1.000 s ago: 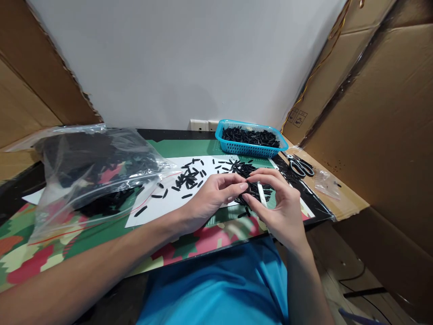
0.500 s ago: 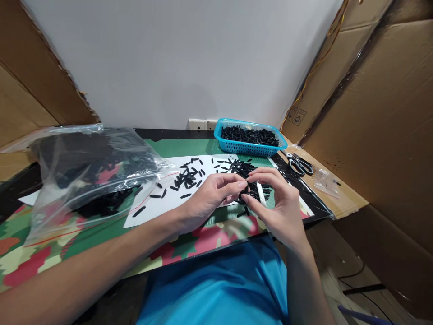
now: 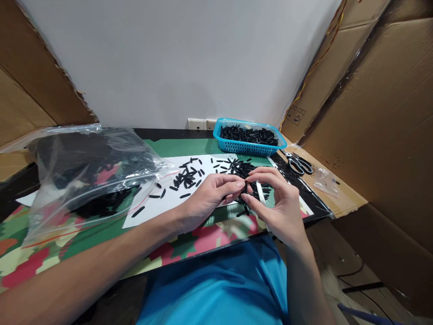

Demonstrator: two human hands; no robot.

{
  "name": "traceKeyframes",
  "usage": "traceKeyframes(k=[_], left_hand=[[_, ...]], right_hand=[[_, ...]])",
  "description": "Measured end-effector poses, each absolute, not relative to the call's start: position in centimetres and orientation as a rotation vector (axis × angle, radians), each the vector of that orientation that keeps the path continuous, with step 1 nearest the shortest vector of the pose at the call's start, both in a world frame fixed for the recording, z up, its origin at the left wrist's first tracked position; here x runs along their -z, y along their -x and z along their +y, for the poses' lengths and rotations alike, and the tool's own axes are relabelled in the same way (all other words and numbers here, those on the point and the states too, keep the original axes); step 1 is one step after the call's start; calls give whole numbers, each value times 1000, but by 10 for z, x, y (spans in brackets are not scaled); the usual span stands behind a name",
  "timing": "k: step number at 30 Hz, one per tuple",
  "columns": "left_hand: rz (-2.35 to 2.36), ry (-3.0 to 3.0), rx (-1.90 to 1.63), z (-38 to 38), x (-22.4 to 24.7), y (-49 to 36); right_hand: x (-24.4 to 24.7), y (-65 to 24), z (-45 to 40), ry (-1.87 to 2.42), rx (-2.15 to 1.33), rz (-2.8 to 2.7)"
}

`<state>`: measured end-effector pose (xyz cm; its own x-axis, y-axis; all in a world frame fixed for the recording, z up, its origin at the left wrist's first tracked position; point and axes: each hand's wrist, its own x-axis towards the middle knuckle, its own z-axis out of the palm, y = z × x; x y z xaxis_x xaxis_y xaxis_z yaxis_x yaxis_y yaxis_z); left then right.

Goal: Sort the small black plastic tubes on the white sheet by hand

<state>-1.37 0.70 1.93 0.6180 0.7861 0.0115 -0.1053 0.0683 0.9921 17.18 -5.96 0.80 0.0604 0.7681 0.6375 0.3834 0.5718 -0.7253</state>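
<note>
My left hand (image 3: pixel 214 192) and my right hand (image 3: pixel 279 198) meet over the right part of the white paper (image 3: pixel 169 162). Between their fingertips is a small black piece (image 3: pixel 246 186), pinched from both sides. A dense pile of black pieces (image 3: pixel 250 168) lies just behind and under the fingers. A white strip (image 3: pixel 260 193) shows beside my right hand's fingers. To the left, more black pieces (image 3: pixel 186 177) are scattered on the paper.
A blue basket (image 3: pixel 250 148) full of black pieces stands at the back. Scissors (image 3: pixel 297 164) and a small plastic bag (image 3: pixel 325 181) lie at the right. A large clear bag (image 3: pixel 91 162) with black pieces covers the left side. Cardboard walls (image 3: pixel 382 99) flank the table.
Both hands stay nearly in place. The black piece between the fingertips now stands more upright. The view has shifted very slightly.
</note>
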Motion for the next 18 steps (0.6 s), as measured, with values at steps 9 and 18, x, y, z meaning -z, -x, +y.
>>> traceKeyframes(k=[9,18], left_hand=[[621,-1339,-709,6,-22,13],[578,-1183,-683,4,-25,14]], right_hand=[[-4,-172,-53,966,-461,-1526],[-52,-161,-98,917,283,-1336]])
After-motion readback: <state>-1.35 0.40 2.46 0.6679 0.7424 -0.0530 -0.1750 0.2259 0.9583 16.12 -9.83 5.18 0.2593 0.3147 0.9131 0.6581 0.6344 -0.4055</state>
